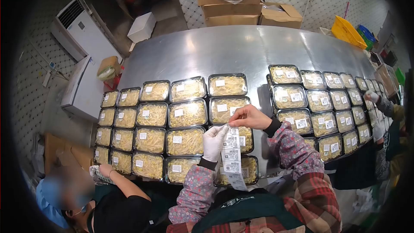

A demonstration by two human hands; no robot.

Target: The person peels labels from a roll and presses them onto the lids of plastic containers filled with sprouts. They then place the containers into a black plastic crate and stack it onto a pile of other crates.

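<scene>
My left hand (213, 143), in a white glove, is closed on a long strip of printed labels (233, 157) that hangs down in front of me. The fingertips of my bare right hand (250, 118) pinch the strip's top end, close to my left fingertips. Whether a label is parted from its backing there is too small to tell. Behind the strip, a column of black trays of bean sprouts (227, 85) under clear film is partly covered by my hands. Trays in the column to the left (188, 112) each carry one small white label.
All of this stands on a steel table (189, 56). More trays, with two labels each, fill the right side (290, 96). A co-worker's hand (105, 170) is at the left edge; another co-worker's gloved hand (371, 96) is at right. Cardboard boxes (230, 11) stand behind the table.
</scene>
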